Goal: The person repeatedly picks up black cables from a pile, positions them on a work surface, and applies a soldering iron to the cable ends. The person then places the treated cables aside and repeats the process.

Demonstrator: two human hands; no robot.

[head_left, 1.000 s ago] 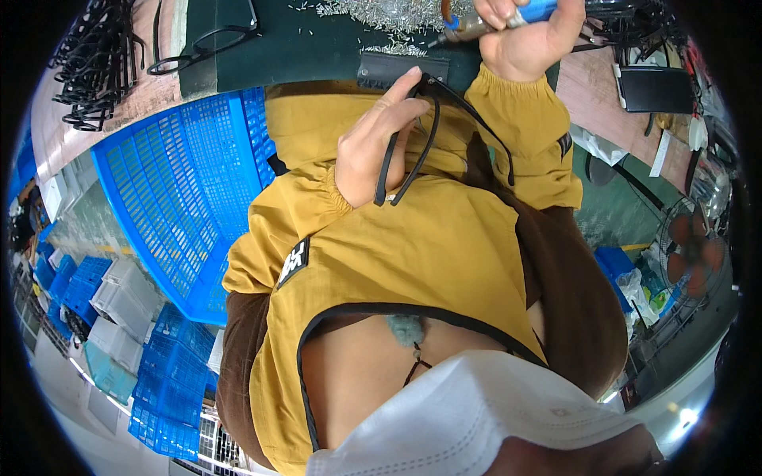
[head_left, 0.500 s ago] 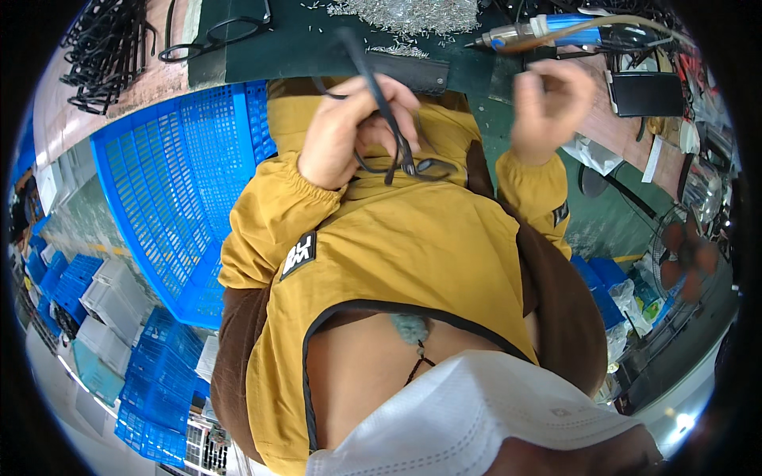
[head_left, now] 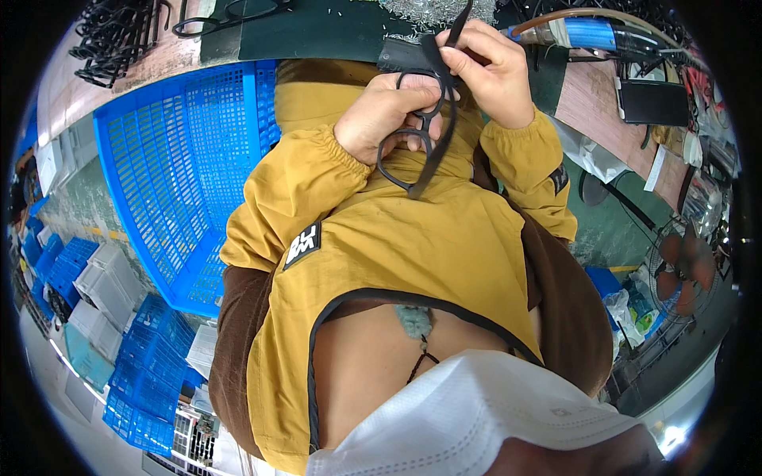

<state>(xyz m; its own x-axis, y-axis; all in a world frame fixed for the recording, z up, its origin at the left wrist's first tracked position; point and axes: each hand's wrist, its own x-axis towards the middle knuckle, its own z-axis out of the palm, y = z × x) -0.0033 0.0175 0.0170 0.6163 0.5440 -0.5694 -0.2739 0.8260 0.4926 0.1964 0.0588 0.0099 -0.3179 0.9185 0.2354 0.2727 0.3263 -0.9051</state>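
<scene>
A black glasses frame (head_left: 439, 151) hangs between my hands above my lap, its two rims one above the other. My left hand (head_left: 385, 117) is closed on the front of the frame, thumb near the upper rim and fingers behind the rims. At the upper corner, my right hand (head_left: 498, 78) pinches a black temple arm between thumb and fingers. That arm sticks up past the fingertips. Another temple arm slants down past the lower rim. A heap of small silver screws (head_left: 440, 9) lies on the dark green mat (head_left: 333, 36) just beyond.
A blue plastic basket (head_left: 163, 182) stands at my left. Several black frames (head_left: 119, 40) are piled at the far left of the bench, with another glasses frame (head_left: 230, 17) beside them. A blue electric screwdriver (head_left: 591, 34) and a black box (head_left: 655, 101) lie at the right.
My right hand has moved left and taken hold of the temple arm. My left hand has moved slightly right and turned the frame so that its rims face up.
</scene>
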